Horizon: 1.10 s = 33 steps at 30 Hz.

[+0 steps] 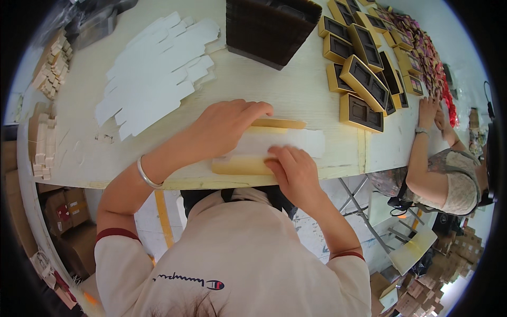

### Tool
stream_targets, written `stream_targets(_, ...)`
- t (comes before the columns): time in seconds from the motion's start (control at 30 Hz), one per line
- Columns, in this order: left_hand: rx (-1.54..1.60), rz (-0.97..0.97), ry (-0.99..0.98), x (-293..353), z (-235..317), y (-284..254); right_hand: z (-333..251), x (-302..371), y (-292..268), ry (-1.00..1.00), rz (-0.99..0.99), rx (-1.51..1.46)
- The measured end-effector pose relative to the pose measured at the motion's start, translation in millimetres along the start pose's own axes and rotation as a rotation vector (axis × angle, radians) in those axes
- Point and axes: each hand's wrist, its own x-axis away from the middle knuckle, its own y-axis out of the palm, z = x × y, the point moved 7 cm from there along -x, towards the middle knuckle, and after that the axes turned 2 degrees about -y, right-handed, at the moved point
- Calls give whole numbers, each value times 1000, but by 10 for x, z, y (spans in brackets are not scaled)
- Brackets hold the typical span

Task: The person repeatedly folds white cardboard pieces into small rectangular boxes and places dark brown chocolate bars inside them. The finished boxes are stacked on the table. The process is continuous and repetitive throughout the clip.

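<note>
A flat cardboard box blank (245, 166), white inside with gold along its long sides, lies on the table in front of me. My left hand (227, 129) reaches over its left end, fingers bent together against the raised far gold strip. Partly hidden beneath my palm is the blank's left end. At the near gold side, my right hand (294, 171) has its fingers curled, thumb and forefinger pinching the edge; the fingertips are slightly blurred. A white end flap sticks out beyond that hand to the right.
Overlapping white card blanks (153, 71) spread at the far left. A tall stack of dark trays (266, 31) stands straight ahead. Gold boxes with dark inserts (364, 82) pile up at the right, near a co-worker's hands (430, 112). Small cream pieces (46, 145) line the left edge.
</note>
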Motion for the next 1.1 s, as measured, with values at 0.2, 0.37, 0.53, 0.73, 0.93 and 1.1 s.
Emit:
stream_targets(0.2,33,13,-22,52,-57,-26,-176,69,84,-321,-23,194)
stream_targets(0.37,109,-45,-31,125,-33,17,-287,223,167,-342,-53,227)
stream_targets(0.53,141,-59,-11,241,24,61,-345,318,156,-401,-23,229)
stream_targets(0.73,74,38,139,272,105,42,-169,-88,147,-73,-340,13)
stream_targets(0.93,-12,50,107,345,144,-22,-81,-395,48,-204,-303,-40)
stream_targets(1.1,-9,61,-117,433,6,26,-364,-332,39,-487,-180,443)
